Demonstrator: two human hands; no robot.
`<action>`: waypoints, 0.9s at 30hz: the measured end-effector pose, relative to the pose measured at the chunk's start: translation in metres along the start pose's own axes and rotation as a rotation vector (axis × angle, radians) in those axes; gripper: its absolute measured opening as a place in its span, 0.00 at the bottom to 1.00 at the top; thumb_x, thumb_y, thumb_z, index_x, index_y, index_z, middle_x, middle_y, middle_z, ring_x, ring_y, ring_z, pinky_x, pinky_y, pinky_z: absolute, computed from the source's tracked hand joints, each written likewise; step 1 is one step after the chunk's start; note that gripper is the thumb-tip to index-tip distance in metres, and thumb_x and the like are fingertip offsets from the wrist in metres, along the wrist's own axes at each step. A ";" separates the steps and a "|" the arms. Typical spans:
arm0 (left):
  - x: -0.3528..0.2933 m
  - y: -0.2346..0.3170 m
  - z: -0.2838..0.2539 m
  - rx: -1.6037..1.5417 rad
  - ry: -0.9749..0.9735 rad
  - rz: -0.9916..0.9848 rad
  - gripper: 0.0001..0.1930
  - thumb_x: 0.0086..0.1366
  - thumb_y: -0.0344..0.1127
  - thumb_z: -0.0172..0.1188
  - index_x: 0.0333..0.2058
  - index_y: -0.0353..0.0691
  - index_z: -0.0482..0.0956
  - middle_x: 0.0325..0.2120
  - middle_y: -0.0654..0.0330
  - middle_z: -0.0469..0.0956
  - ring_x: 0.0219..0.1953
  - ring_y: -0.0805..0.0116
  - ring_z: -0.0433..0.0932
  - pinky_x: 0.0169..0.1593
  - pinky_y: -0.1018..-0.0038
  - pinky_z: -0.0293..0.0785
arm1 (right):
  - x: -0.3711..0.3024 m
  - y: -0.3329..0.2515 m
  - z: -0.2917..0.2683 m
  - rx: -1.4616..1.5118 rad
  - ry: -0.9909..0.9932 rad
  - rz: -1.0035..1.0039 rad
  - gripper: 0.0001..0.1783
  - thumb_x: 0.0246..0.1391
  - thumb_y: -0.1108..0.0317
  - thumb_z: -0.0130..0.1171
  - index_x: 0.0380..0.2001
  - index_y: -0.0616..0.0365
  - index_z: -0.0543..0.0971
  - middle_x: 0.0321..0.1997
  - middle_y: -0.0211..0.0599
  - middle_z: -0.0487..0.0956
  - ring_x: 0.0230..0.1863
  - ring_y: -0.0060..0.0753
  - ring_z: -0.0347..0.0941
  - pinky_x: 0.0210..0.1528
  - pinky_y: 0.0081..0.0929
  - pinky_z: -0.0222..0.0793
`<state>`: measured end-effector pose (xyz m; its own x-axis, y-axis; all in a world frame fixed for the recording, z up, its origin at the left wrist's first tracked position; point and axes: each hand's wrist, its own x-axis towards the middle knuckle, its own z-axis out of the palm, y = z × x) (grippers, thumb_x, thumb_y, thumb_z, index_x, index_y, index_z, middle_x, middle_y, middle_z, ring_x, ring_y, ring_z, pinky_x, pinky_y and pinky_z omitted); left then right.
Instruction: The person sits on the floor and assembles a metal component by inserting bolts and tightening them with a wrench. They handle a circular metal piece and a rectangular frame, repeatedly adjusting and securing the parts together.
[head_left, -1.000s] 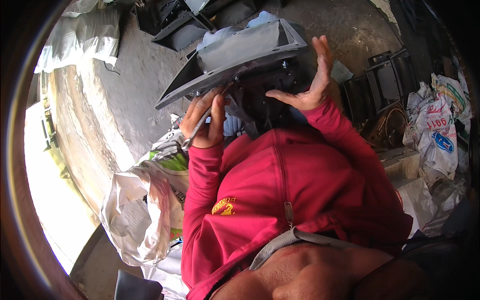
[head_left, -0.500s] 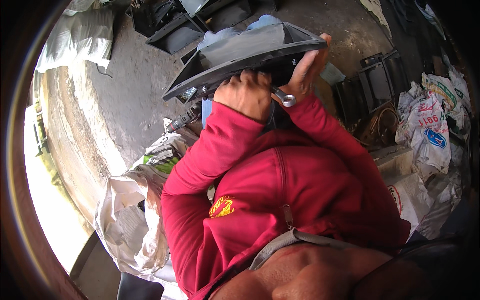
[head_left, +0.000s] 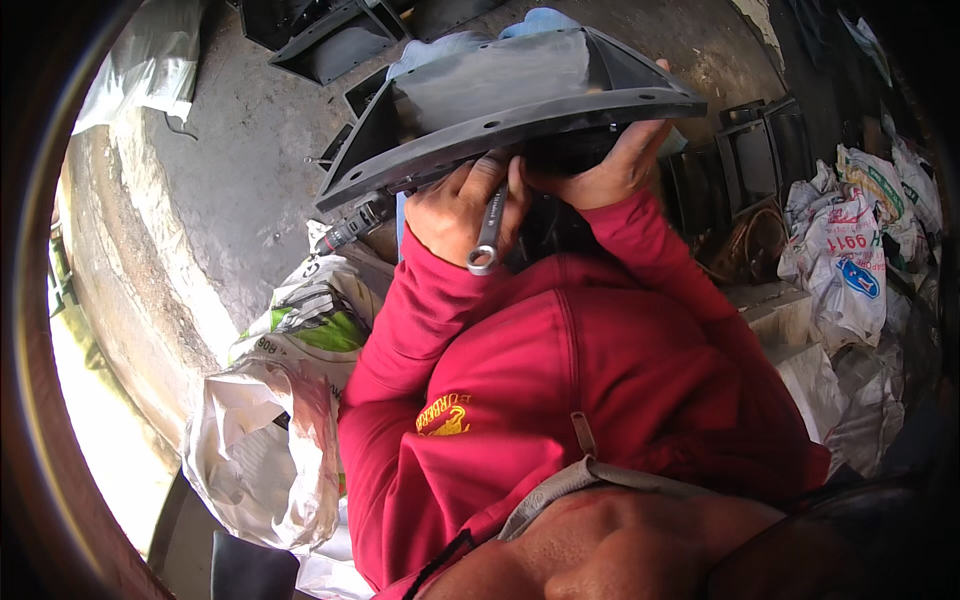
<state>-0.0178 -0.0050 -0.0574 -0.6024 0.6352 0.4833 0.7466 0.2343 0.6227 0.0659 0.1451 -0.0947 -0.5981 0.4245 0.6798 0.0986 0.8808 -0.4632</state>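
A black trough-like part (head_left: 450,142) with a flat holed flange and a grey dusty inner face is tilted up in front of me. My left hand (head_left: 455,215) is closed round a wrench (head_left: 493,222) just under the flange; the wrench's ring end points down toward my chest, and its other end is hidden by fingers. Against the part's right end, my right hand (head_left: 620,168) grips its edge, one finger reaching up past the flange. The part's underside, between my hands, lies in shadow.
Left of my left hand lies a dark power tool (head_left: 358,224). White sacks (head_left: 265,440) stand at my left, others (head_left: 840,250) at my right. Similar black parts (head_left: 345,45) rest on the floor ahead, with more (head_left: 750,160) to the right.
The wrench has swung from pointing right to pointing down toward me. The black part has shifted right and levelled. My right hand's fingers have moved inward beneath it.
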 end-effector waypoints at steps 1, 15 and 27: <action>0.000 -0.002 0.000 -0.052 0.012 -0.011 0.04 0.50 0.29 0.63 0.25 0.37 0.78 0.16 0.56 0.75 0.18 0.58 0.76 0.23 0.70 0.70 | -0.001 0.000 0.001 -0.004 0.007 0.000 0.77 0.16 0.38 0.75 0.65 0.55 0.39 0.62 0.66 0.50 0.59 0.63 0.54 0.55 0.56 0.55; -0.025 -0.009 -0.011 -0.494 -0.167 -0.537 0.10 0.60 0.28 0.58 0.40 0.33 0.78 0.21 0.54 0.78 0.20 0.73 0.77 0.27 0.80 0.71 | -0.011 0.002 -0.003 -0.027 -0.010 -0.019 0.76 0.13 0.42 0.78 0.63 0.58 0.43 0.64 0.63 0.47 0.61 0.62 0.53 0.59 0.54 0.54; 0.054 0.023 -0.123 -0.143 0.087 0.122 0.15 0.56 0.28 0.54 0.43 0.35 0.78 0.29 0.53 0.75 0.34 0.65 0.76 0.37 0.72 0.72 | -0.004 0.015 -0.006 0.112 0.116 -0.057 0.71 0.23 0.36 0.71 0.65 0.59 0.43 0.66 0.61 0.49 0.63 0.62 0.52 0.59 0.52 0.51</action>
<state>-0.0677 -0.0558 0.0589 -0.5370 0.5850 0.6078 0.7715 0.0493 0.6343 0.0744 0.1582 -0.1011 -0.5039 0.4019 0.7645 -0.0253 0.8779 -0.4782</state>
